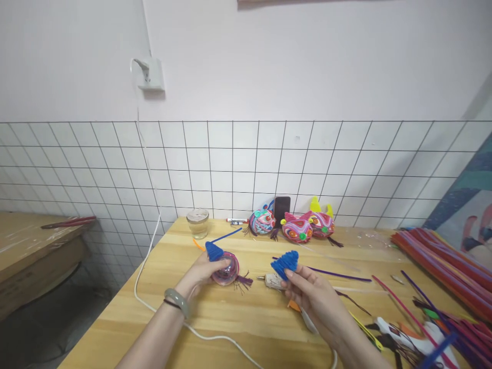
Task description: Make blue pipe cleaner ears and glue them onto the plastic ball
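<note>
My left hand (204, 271) is closed round a small rounded pink-and-purple craft body (226, 274) with a shiny, clear-looking middle. A dark purple tassel (244, 281) sticks out at its right. On the body's upper left stands a blue fuzzy triangle (214, 251); whether it is attached or pinched there I cannot tell. My right hand (309, 292) pinches a second blue fuzzy triangle (285, 264) between thumb and fingers, raised above the table and apart from the body. Just under this hand lies a white glue gun (272, 280), its nozzle pointing left and its handle partly hidden.
Several finished striped animal figures (298, 228) and a dark phone (282, 211) stand by the tiled wall. A lidded glass jar (198, 223) is at the back left. A white cable (215, 337) crosses the table. Pipe cleaners (442, 271), yellow-handled scissors (365, 330) and scraps fill the right side.
</note>
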The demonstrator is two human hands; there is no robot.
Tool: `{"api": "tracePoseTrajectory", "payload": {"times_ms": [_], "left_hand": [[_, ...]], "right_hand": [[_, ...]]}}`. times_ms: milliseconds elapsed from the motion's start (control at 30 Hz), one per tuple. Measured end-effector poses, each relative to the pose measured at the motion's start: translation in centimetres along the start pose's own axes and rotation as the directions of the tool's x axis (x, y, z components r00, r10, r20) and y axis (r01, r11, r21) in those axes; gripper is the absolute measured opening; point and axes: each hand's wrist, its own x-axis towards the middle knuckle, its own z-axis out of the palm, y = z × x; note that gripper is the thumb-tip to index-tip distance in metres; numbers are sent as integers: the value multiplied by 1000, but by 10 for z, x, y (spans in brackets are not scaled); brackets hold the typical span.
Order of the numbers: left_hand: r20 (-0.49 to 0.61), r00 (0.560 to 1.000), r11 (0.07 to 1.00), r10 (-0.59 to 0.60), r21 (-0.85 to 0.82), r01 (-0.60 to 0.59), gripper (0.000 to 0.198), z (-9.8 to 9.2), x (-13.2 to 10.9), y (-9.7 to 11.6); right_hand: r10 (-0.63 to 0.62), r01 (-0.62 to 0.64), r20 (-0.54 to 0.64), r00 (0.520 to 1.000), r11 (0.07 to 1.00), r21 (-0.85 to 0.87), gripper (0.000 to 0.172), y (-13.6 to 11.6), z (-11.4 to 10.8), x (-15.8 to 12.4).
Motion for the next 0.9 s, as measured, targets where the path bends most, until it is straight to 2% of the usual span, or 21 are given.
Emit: {"api": "tracePoseTrajectory", "payload": {"times_ms": [100, 167, 233, 333, 467, 633, 900], "left_hand": [[39, 999, 1000, 29, 3, -29, 41, 8, -3, 5], [103, 994, 999, 44, -9, -43, 40, 17, -8, 9], [161, 986, 999, 50, -10, -49, 41, 29, -13, 12], [172, 981, 996, 92, -6, -92, 42, 50, -23, 13], [219, 964, 988, 150, -8, -152, 40, 74, -37, 13], [195, 971, 990, 138, -11, -138, 40, 91, -51, 17], [139, 983, 992, 119, -64, -111, 45, 98, -56, 19]], "right_hand": [[-21, 22, 39, 999, 1000, -22, 23, 3, -1, 1], [-51, 54, 52, 997, 997, -49, 23, 5, -1, 2], [-98, 103, 58, 993, 992, -79, 24, 7, -1, 3], [-161, 168, 66, 985, 979, -119, 26, 8, 0, 2], [-170, 180, 91, 981, 977, -117, 25, 7, 3, -1], [-163, 173, 98, 982, 979, -105, 28, 3, 9, -6], [-194, 202, 85, 977, 973, -107, 32, 3, 10, -5]]}}
